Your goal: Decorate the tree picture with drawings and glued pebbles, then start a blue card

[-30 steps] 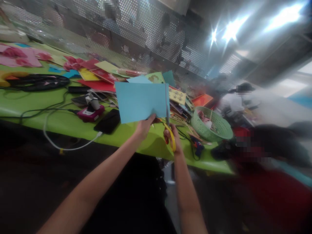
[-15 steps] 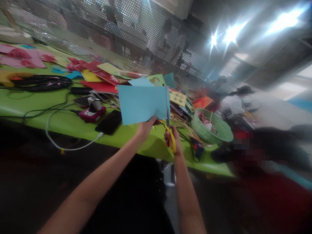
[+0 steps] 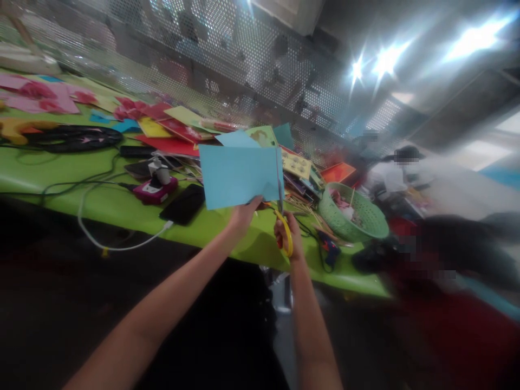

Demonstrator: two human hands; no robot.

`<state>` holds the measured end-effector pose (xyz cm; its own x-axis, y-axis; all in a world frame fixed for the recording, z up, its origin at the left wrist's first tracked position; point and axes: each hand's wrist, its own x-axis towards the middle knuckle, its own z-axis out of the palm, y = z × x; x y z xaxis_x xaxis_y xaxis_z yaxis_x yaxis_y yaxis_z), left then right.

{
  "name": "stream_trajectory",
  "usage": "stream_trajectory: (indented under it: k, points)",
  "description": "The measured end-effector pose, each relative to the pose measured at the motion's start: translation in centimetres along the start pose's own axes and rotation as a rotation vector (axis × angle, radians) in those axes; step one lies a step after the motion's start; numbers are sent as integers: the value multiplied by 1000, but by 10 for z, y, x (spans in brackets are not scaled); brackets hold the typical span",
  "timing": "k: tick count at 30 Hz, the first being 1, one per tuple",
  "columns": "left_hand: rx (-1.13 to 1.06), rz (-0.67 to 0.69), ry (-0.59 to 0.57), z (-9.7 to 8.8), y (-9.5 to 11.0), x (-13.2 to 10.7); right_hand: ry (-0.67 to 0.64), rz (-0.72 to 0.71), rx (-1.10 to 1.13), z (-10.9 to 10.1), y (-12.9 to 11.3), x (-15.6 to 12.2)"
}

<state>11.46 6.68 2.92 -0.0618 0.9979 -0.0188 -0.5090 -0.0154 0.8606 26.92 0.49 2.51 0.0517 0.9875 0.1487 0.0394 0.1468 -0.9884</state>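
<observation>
A light blue sheet of paper (image 3: 239, 176) is held up over the table in front of me. My left hand (image 3: 245, 211) pinches its lower edge, thumb on the near face and the other fingers mostly hidden behind it. Yellow-handled scissors (image 3: 288, 238) are in my right hand (image 3: 293, 235), whose fingers are wrapped round the handles. Their blades point up at the sheet's right edge, where a narrow strip runs along the side. Whether the blades are apart or together is hard to make out.
On the green-covered table (image 3: 255, 241) lie a black phone (image 3: 183, 204) with a white cable and a magenta power adapter (image 3: 154, 189). Coloured papers and cards (image 3: 174, 127) are heaped behind. A green basket (image 3: 353, 214) stands right, near a dark glue gun (image 3: 330, 249). People sit further right, blurred.
The view has shifted very slightly. Both hands, the blue paper and the scissors keep nearly the same positions, with the blades still at the right edge.
</observation>
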Motion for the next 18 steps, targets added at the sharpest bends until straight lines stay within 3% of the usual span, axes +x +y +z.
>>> stream_trajectory:
  k: [10, 18]
  points:
    - [115, -19, 17, -7, -4, 1, 26, 11, 4, 2, 0, -1]
    - [183, -10, 30, -3, 5, -6, 54, 21, 9, 4, 5, 0]
